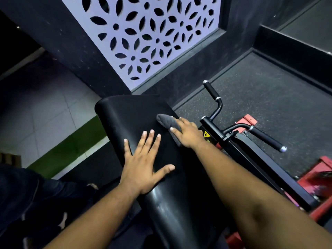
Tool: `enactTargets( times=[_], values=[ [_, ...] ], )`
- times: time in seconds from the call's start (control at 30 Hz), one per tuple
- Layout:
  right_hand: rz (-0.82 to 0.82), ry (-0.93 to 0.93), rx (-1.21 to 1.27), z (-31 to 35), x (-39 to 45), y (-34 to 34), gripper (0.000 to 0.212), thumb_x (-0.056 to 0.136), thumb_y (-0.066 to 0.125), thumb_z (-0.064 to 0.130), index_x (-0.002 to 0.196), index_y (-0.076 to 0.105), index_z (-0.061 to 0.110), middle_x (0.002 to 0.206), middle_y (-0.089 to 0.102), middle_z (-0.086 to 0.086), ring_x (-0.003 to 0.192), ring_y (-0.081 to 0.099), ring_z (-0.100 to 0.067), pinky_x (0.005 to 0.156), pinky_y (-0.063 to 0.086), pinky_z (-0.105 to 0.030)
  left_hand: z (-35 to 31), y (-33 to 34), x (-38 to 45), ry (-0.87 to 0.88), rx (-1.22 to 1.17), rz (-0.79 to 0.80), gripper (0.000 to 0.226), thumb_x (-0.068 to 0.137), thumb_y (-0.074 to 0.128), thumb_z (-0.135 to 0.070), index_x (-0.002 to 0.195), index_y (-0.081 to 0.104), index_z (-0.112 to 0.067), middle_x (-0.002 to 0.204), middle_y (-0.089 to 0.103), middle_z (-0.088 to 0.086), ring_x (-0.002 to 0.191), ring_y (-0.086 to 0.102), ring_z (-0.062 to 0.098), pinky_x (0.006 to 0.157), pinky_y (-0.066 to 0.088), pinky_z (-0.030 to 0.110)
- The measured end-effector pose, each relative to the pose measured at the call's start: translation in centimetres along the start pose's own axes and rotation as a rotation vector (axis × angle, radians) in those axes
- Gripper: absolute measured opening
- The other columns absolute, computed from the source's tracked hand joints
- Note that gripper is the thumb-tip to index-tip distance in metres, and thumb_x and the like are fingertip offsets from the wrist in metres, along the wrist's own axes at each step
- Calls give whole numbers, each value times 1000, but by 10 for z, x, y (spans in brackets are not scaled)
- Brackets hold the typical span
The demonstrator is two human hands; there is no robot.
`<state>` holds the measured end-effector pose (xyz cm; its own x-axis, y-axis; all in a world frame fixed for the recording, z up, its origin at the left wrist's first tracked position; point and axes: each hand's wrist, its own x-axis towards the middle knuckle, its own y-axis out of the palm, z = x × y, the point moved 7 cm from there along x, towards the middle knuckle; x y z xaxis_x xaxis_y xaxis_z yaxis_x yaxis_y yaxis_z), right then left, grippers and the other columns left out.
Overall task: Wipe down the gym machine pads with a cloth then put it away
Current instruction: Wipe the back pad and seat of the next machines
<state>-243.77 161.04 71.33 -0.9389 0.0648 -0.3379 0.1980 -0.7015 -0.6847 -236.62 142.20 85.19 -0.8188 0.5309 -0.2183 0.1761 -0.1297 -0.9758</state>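
The cloth (166,123) is small and gray. It lies on the far right side of the big black pad (136,119), under the right hand (187,134). The right hand presses down on it with its fingers laid over the top, and the thumb tucks against the near edge. I cannot tell if the fingers curl around the cloth or only push it flat.

The left hand (143,164) rests flat on the same pad, closer to the person. Its fingers are straight and spread wide, and it holds nothing. The two hands are apart, with bare pad between them.

I think the job is in the middle of the wiping part. The pad looks shiny near the bottom, but I cannot tell how much of it is already clean. Any other pads on the machine are hard to see, so they may still need a wipe. The cloth is not put away yet.

Now I count. There is one cloth. There is one pad in clear view. There are two hands. Beside the pad, on the right, there are two black handles (265,139), and red frame parts (249,119) sit below them. Behind it all there is one white wall panel (161,24) with leaf-shaped holes.
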Motion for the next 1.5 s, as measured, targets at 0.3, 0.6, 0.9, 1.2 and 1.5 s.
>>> enactTargets(
  times=[0.3, 0.6, 0.9, 1.2, 1.5],
  values=[
    [48, 57, -125, -73, -186, 12, 63, 97, 37, 69, 156, 21, 53, 166, 24, 14, 148, 27, -24, 111, 37, -54, -1, -5, -4, 20, -99, -53, 100, 83, 4, -93, 163, -5, -33, 170, -15, -8, 154, -23, 9, 120, -12, 65],
    [-67, -69, -62, 89, -272, 20, 65, 91, 23, 77, 152, 26, 55, 163, 29, 17, 141, 31, -18, 104, 36, -47, 10, -17, -23, 156, -533, -359, 99, 88, 5, -87, 163, 16, -22, 172, 3, -2, 158, -1, 12, 122, -11, 62],
    [35, 383, -90, -7, -265, 19, 79, 87, 25, 88, 157, 19, 52, 170, 18, 10, 155, 16, -26, 120, 21, -60, -17, 17, -76, 354, -396, -262, 97, 89, 9, -85, 164, 10, -22, 172, -4, -2, 158, -7, 15, 121, -10, 66],
    [-83, 225, -117, 32, -313, 33, 59, 96, 24, 73, 153, 9, 61, 169, 13, 11, 155, 12, -22, 116, 24, -68, -35, 15, -74, 436, -234, -237, 96, 91, 12, -83, 163, 15, -19, 172, 2, 1, 159, 0, 18, 119, -3, 72],
    [34, 378, -110, -77, -233, 18, 56, 101, 30, 67, 154, 12, 59, 172, 5, 10, 154, 16, -31, 118, 23, -65, -25, 11, -64, 436, -139, -184, 94, 91, 15, -85, 164, 11, -25, 172, -5, -3, 159, -3, 17, 119, -4, 72]
  ],
)
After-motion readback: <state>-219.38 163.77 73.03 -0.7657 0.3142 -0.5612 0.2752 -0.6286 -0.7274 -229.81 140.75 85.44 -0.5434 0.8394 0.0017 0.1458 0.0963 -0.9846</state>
